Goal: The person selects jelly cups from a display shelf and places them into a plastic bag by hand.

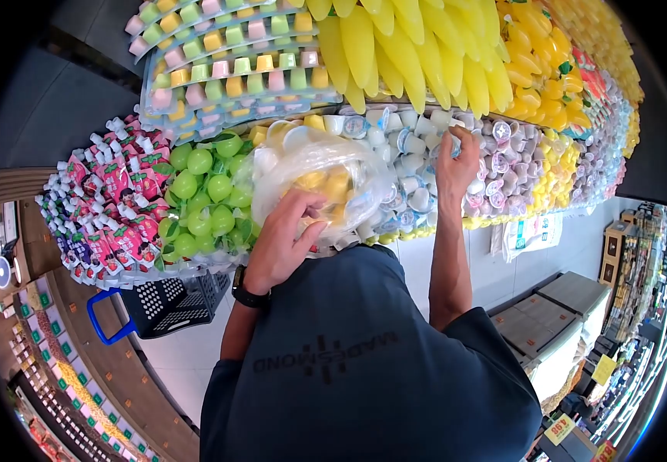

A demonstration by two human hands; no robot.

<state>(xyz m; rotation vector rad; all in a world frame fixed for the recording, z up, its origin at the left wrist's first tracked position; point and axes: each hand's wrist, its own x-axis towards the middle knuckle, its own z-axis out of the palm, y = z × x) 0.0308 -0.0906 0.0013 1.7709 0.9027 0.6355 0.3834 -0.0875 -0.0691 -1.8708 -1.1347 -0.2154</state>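
A clear plastic bag (353, 173) with yellow jelly cups (332, 185) in it rests on the heaped display, left of centre. My left hand (287, 235) is at the bag's near left side, its fingertips curled at the opening; what they grip, if anything, is hard to make out. To the right, my right hand (458, 158) is over the white jelly cups (414, 165), thumb and fingers bent together. Whatever may be between those fingertips is too small to name.
Green round packs (199, 192) and pink pouches (122, 242) lie left. Yellow banana-shaped packs (410, 46) hang behind. Purple-white cups (503, 165) and orange packs (541, 69) are right. A black basket (172, 308) with a blue handle stands below left; grey boxes (537, 327) stand lower right.
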